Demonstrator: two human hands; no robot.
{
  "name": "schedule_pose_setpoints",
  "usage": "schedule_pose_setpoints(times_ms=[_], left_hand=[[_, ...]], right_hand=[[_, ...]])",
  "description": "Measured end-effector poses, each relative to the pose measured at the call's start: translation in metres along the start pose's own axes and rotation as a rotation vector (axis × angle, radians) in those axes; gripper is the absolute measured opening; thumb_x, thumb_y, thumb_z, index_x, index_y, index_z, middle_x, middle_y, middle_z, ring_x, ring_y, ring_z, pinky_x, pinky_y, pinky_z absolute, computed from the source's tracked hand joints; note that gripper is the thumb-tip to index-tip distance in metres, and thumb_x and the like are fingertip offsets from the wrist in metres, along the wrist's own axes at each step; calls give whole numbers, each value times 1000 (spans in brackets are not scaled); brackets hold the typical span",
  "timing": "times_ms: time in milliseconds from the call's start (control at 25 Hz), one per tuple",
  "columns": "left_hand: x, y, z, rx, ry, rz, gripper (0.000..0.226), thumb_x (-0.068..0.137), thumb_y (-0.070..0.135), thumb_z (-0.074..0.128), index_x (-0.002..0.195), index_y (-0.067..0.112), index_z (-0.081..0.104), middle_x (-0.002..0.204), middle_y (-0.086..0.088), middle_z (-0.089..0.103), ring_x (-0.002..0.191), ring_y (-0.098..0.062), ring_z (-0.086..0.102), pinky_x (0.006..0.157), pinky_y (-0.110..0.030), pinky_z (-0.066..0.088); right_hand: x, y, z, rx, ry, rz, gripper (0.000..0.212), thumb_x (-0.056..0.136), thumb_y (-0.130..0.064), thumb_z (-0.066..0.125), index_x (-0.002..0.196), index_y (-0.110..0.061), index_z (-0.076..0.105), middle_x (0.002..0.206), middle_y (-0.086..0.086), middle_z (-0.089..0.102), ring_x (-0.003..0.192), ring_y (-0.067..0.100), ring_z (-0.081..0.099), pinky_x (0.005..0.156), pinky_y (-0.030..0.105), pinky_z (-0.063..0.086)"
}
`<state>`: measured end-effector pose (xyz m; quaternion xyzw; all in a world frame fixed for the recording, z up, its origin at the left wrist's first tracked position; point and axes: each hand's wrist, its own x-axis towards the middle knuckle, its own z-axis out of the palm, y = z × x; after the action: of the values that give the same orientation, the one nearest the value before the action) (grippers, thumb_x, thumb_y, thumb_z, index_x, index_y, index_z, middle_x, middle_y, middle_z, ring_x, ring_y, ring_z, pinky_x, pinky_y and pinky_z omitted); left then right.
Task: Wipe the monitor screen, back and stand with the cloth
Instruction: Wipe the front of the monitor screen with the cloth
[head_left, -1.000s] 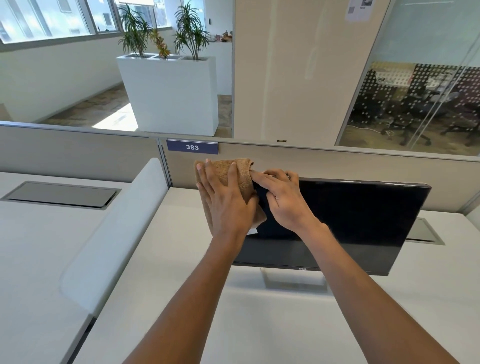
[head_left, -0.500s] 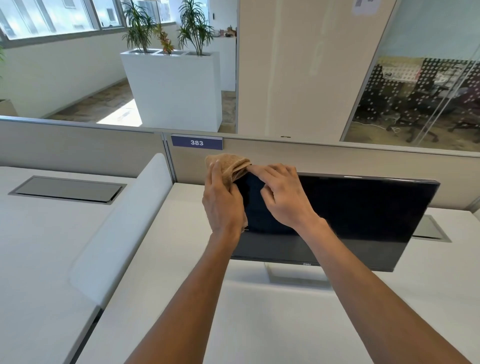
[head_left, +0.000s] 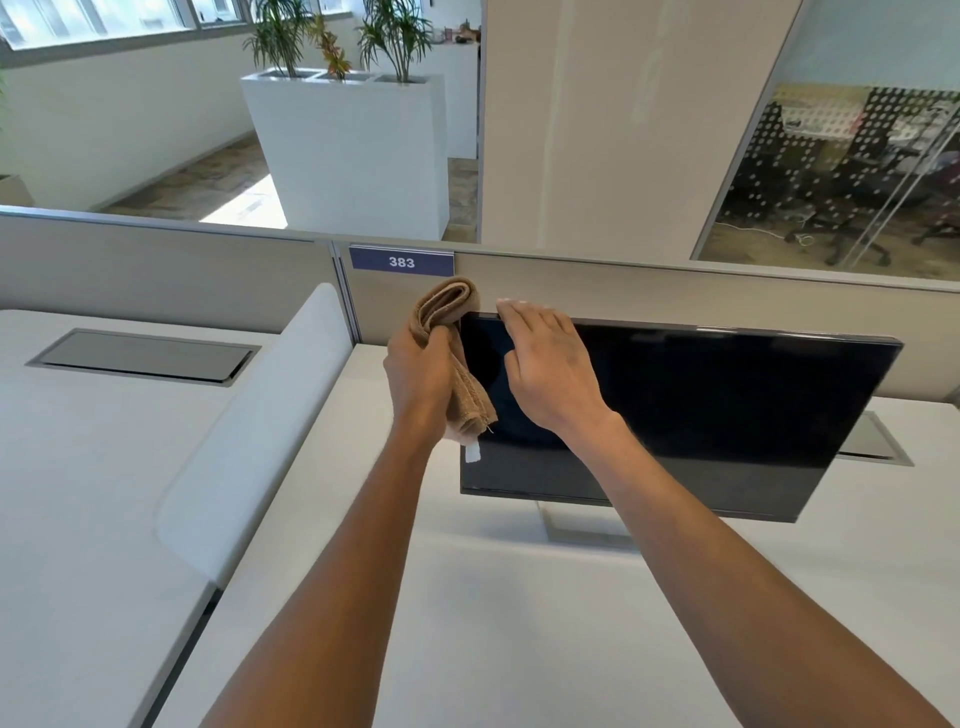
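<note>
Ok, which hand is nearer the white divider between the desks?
Left. The left hand, gripping the cloth, is beside the monitor's left edge, just right of the divider; the right hand lies farther right, fingers on the monitor's top edge.

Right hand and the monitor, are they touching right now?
Touching. The head view shows the right hand lying flat against the monitor, its straight fingers reaching the top edge near the left corner.
</note>
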<state>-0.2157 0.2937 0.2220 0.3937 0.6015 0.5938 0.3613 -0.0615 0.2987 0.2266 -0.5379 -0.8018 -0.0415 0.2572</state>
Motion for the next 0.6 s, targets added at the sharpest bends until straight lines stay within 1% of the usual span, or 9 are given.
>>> schedule_pose_setpoints(times_ms=[120, 160, 240, 360, 440, 600], left_hand=[[2, -2, -6, 97, -106, 97, 30, 95, 17, 69, 124, 23, 68, 99, 4, 75, 90, -10, 73, 80, -24, 60], [2, -2, -7, 133, -133, 118, 31, 94, 15, 69, 125, 22, 68, 100, 4, 75, 91, -11, 73, 81, -25, 60], [-1, -3, -8, 194, -163, 137, 27, 97, 11, 62, 122, 19, 68, 94, 2, 73, 86, -14, 72, 78, -26, 60], [-10, -14, -11, 229, -174, 146, 16, 99, 5, 54, 104, 14, 67, 81, 1, 67, 73, -14, 67, 68, -25, 57], [-21, -32, -12, 252, -182, 103, 15, 99, 3, 51, 98, 12, 64, 81, -3, 66, 71, -15, 64, 66, -29, 58], [-41, -90, -17, 324, -206, -89, 15, 97, 3, 47, 97, 3, 62, 83, -9, 65, 74, -22, 62, 70, -42, 61]], right_hand=[[1, -3, 2, -85, 2, -4, 55, 102, -15, 51, 155, -9, 42, 157, 9, 49, 147, 25, 43, 127, 39, 24], [2, -3, 2, -115, -2, -5, 56, 102, -16, 51, 156, -9, 41, 158, 9, 48, 148, 26, 41, 128, 40, 23], [3, -6, 2, -184, -22, -5, 60, 101, -17, 50, 159, -7, 36, 162, 11, 43, 153, 27, 35, 131, 44, 18], [0, -10, 5, -232, -43, -1, 62, 102, -16, 44, 162, -6, 30, 167, 13, 34, 158, 28, 24, 132, 47, 10], [-2, -10, 5, -239, -57, -3, 62, 103, -13, 41, 163, -6, 26, 170, 12, 29, 160, 27, 20, 133, 45, 7], [0, -7, 5, -226, -77, -15, 62, 104, -10, 39, 164, -6, 23, 171, 12, 26, 160, 26, 19, 133, 42, 9]])
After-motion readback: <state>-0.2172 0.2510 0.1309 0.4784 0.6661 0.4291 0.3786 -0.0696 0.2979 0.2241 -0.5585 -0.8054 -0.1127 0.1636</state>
